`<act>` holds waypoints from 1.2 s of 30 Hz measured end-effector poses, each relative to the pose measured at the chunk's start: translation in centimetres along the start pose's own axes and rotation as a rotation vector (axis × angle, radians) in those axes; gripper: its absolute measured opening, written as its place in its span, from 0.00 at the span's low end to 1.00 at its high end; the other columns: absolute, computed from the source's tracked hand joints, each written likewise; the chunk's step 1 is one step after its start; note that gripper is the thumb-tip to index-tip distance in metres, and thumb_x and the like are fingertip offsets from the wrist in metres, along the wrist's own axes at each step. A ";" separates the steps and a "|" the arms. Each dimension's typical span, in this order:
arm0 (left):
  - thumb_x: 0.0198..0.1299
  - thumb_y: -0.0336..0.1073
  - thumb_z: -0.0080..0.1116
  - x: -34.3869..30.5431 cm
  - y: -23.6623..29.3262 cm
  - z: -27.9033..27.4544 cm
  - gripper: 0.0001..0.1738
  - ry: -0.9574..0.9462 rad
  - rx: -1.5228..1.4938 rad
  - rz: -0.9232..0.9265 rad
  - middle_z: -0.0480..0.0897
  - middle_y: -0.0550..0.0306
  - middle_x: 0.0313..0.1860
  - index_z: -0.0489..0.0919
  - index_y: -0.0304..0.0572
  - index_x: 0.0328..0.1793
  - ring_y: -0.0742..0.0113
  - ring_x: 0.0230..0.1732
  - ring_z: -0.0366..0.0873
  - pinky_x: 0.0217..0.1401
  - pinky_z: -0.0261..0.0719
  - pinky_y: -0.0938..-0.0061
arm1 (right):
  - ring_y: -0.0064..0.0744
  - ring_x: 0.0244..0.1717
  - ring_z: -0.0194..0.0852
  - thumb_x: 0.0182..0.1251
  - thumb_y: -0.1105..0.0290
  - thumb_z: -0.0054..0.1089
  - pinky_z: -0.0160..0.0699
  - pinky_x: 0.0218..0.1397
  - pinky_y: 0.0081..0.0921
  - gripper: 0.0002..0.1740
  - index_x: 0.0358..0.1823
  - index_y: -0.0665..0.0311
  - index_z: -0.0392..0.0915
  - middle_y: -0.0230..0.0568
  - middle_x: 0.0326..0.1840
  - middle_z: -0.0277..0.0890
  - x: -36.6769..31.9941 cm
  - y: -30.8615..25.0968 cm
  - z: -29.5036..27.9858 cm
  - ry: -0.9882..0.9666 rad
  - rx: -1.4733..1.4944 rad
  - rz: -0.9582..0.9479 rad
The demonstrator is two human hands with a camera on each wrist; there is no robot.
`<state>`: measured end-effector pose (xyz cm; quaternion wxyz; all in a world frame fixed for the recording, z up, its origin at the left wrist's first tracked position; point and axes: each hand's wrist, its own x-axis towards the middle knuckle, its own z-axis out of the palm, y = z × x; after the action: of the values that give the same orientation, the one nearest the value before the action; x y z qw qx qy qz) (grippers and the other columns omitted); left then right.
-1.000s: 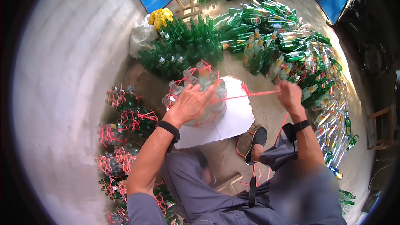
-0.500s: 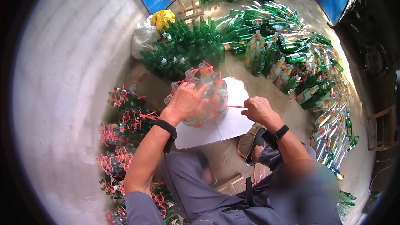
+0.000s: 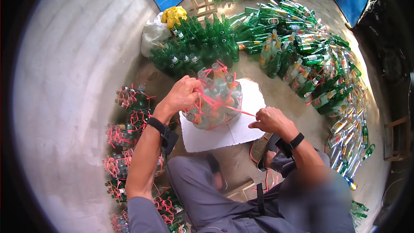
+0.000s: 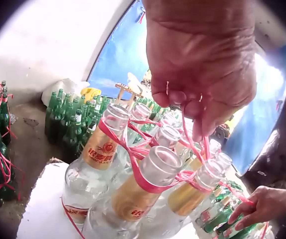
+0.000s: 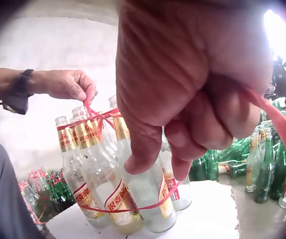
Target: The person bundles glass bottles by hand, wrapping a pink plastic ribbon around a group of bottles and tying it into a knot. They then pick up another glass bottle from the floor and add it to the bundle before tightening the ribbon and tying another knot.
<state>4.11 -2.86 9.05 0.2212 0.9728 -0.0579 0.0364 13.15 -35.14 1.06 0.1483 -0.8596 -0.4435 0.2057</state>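
I see my left hand (image 3: pixel 183 95) at centre-left of the frame, left forearm (image 3: pixel 146 155) rising from lower left, fingers curled, pinching thin red plastic string (image 3: pixel 243 112). My right hand (image 3: pixel 269 121), centre-right, clenches it.

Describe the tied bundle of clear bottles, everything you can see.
The bundle of clear bottles is a tight cluster of uncapped glass bottles with gold neck labels and red-and-gold body labels, standing upright on a white sheet. A red string loops around necks and bodies. The left hand grips the string at the necks; the right hand pinches its taut end.
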 end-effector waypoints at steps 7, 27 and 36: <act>0.53 0.30 0.62 1.7 -0.2 2.6 0.06 0.168 -0.070 -0.130 0.82 0.53 0.29 0.83 0.36 0.34 0.59 0.33 0.78 0.41 0.77 0.64 | 0.61 0.32 0.80 0.62 0.50 0.69 0.77 0.36 0.49 0.25 0.31 0.71 0.82 0.58 0.25 0.79 -1.3 0.0 1.2 0.112 0.150 -0.053; 0.60 0.31 0.63 3.8 -0.9 4.0 0.07 0.273 -0.322 -0.298 0.84 0.60 0.23 0.87 0.36 0.39 0.77 0.20 0.78 0.26 0.77 0.77 | 0.62 0.27 0.79 0.67 0.44 0.62 0.77 0.33 0.50 0.32 0.25 0.71 0.78 0.59 0.19 0.76 -1.3 -3.5 2.5 -0.046 0.162 -0.144; 0.59 0.32 0.64 4.2 0.3 3.6 0.09 0.286 -0.378 -0.376 0.86 0.56 0.23 0.88 0.32 0.40 0.74 0.18 0.81 0.25 0.79 0.77 | 0.62 0.27 0.79 0.68 0.43 0.61 0.76 0.33 0.50 0.32 0.26 0.72 0.77 0.59 0.19 0.76 -1.0 -4.0 3.2 -0.086 0.146 -0.165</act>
<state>8.43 -5.11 6.35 0.4072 0.8930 0.1490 0.1202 8.27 -33.50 0.28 0.2080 -0.7974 -0.5026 0.2615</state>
